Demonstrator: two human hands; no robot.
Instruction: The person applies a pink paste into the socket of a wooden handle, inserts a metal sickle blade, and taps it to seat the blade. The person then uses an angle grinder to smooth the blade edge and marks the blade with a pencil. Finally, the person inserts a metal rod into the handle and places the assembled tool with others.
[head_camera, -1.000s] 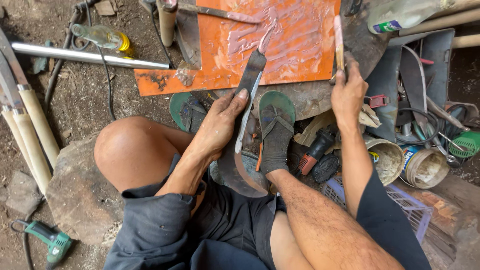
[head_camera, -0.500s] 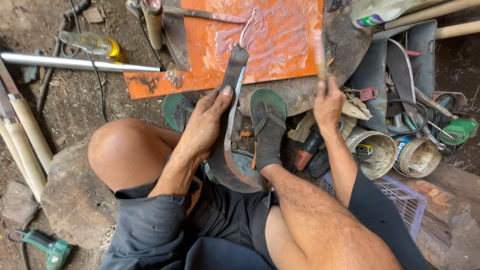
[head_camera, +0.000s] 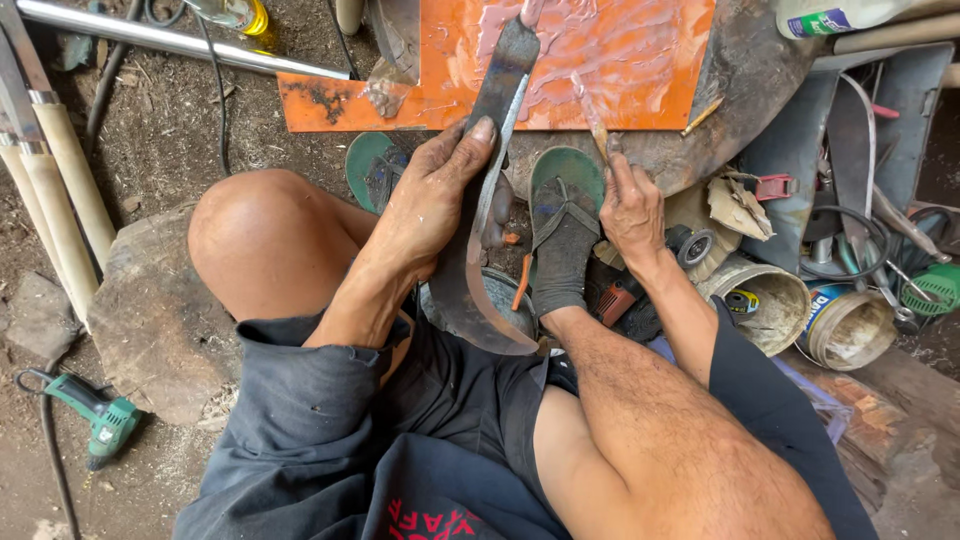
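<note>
Lying across the top edge of the dirt floor, the orange sheet carries smeared paste. A curved sickle blade runs from it toward the lap, the left hand clamped around its middle. The right hand pinches a thin stick.

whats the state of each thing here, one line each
left hand: gripping the curved blade
right hand: holding a thin stick
curved blade: upright, tip on the orange board
thin stick: tilted, tip on the smeared board
orange board: flat, smeared with pale paste
green drill: lying on dirt
</note>
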